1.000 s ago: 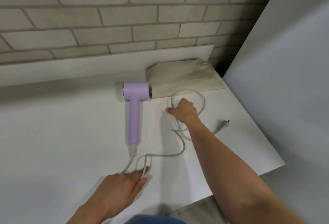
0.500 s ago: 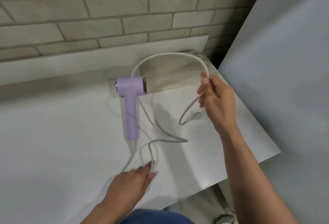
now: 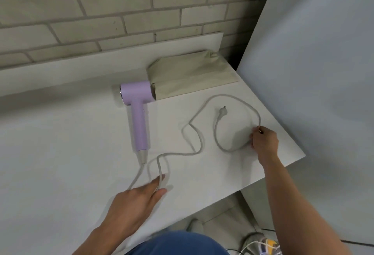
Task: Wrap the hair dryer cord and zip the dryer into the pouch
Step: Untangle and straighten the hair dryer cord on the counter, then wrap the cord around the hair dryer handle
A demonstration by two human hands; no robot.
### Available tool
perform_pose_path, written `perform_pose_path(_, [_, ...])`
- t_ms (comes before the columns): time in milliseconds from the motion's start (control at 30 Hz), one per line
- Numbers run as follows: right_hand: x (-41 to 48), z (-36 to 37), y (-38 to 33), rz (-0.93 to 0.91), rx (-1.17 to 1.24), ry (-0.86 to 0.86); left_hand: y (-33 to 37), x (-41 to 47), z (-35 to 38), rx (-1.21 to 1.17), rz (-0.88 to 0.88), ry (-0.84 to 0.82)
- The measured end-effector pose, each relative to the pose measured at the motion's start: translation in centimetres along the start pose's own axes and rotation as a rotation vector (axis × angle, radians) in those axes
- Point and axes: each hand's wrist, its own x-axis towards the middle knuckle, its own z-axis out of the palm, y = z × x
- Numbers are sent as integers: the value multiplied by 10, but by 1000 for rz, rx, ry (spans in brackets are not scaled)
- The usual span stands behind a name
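Two bare hands work at the near edge of a white table (image 3: 60, 153), with blue clothing (image 3: 176, 242) showing at the bottom of the frame. At lower centre the left hand (image 3: 137, 200) lies flat, its fingers straight, pressing down a narrow bend of the pale cord (image 3: 222, 95) that runs between two of them. From there the cord snakes up and right across the tabletop in loose curves. At right of centre the right hand (image 3: 264, 143) has its fingers curled, and thumb and fingertips pinch the cord where a wide loop comes round. Inside that loop the plug (image 3: 223, 110) lies on the table, apart from both hands. Farther back, at centre, the lilac hair dryer (image 3: 139, 113) lies on its side, handle pointing toward the person, untouched. Its barrel end meets the open mouth of the beige pouch (image 3: 188, 74), which lies flat by the table's raised back edge. Behind it stands a brick wall (image 3: 121, 11), and a grey panel (image 3: 323, 52) fills the right side.
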Motion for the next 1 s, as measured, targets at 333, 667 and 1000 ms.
perform_pose_path(333, [-113,34,-55,-991,-254,-56,-24,-19,27,-29,281,353])
perform_pose_path(667, [-203,86,-35,-1334,-1065,-1052,-32,-29,21,-150,335,433])
perform_pose_path(1000, [-178,86,-44,-1403,-720,-730,-92,41,-47,-57,144,479])
